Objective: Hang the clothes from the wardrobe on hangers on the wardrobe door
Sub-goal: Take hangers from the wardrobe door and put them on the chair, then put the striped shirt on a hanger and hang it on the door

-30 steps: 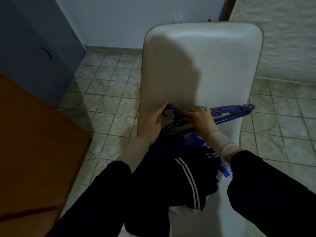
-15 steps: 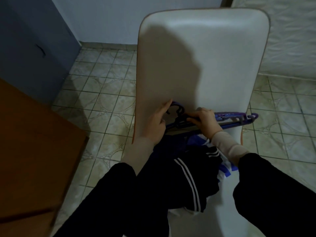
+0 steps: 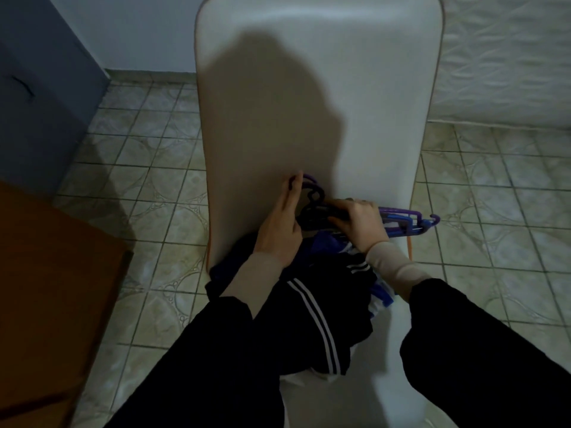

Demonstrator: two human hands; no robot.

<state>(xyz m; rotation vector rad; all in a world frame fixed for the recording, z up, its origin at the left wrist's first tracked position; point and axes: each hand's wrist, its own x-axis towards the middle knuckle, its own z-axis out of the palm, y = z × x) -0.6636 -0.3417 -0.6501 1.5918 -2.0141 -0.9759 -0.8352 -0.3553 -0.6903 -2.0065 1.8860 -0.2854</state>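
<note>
Hangers (image 3: 398, 222) are a stacked plastic bundle lying on the white chair (image 3: 324, 88) seat against the backrest, hooks at the left, arms running right. Count: at least three by colour (black, purple, blue); can't separate more, they overlap.

Right hand (image 3: 360, 222) is curled over the bundle's middle, gripping it. Left hand (image 3: 279, 223) has straight fingers together, tips touching the purple hook (image 3: 309, 180), not wrapped round it.

Handling, my read: hangers light, rigid, hooks likely snag on each other, so peel one off by its hook while pinning the rest.

Clothes pile (image 3: 324, 291) sits on the seat just near of the hangers: one black garment with three white stripes on top, blue-and-white fabric under it, count unclear. Soft, limp, light; take by collar or waistband.
</note>
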